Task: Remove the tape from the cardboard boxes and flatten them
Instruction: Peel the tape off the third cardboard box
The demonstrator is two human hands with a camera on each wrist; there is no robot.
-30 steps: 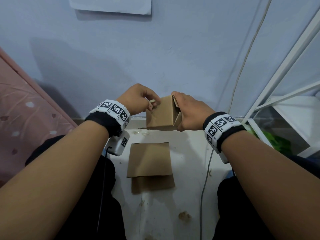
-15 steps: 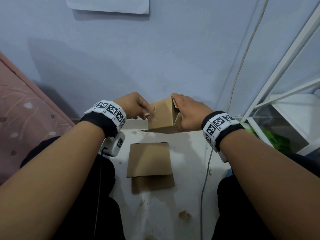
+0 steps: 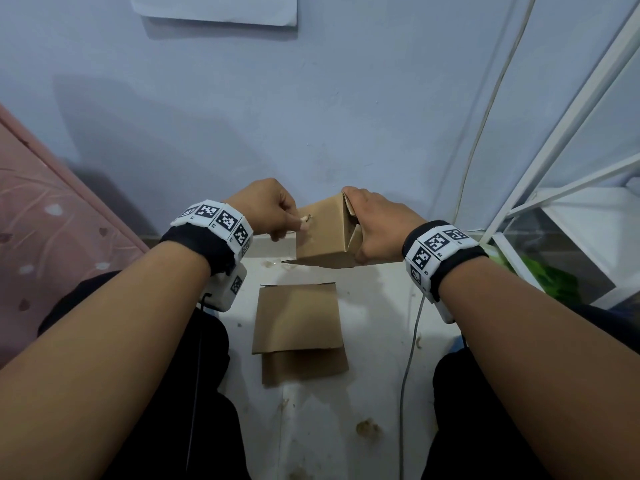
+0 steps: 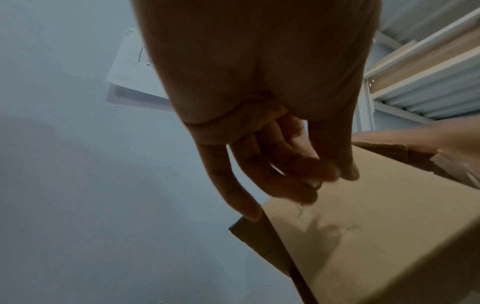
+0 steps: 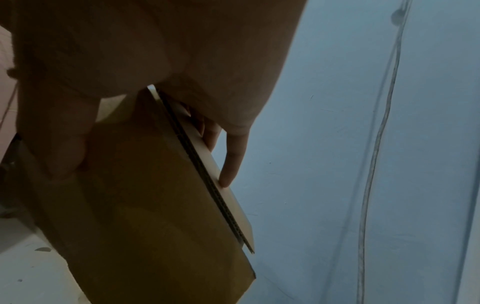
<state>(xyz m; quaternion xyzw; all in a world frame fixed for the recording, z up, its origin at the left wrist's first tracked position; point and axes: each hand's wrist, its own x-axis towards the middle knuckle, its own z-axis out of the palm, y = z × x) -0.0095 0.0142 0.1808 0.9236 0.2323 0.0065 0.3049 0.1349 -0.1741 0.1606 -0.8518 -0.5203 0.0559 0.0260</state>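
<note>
A small brown cardboard box (image 3: pixel 323 230) hangs in the air before the blue wall. My right hand (image 3: pixel 375 225) grips its right end, thumb on one face and fingers (image 5: pixel 232 162) along the flap edge. My left hand (image 3: pixel 273 213) is at the box's left face, its thumb and fingers (image 4: pixel 306 174) pinching a small pale bit of tape (image 3: pixel 304 220) at the surface. The same box (image 4: pixel 376 216) fills the lower right of the left wrist view. Below, two flattened cardboard boxes (image 3: pixel 298 320) lie stacked on the white floor.
I sit with black-clad legs either side of the white floor (image 3: pixel 374 341). A grey cable (image 3: pixel 408 348) runs down the floor on the right. A pink patterned mattress (image 3: pixel 41 230) lies left, and a white metal rack (image 3: pixel 561 188) stands right. White paper (image 3: pixel 214 8) hangs on the wall.
The left hand has drawn a little leftward and down across the box's left face, pinching the tape bit. The right hand has tilted the box slightly.
</note>
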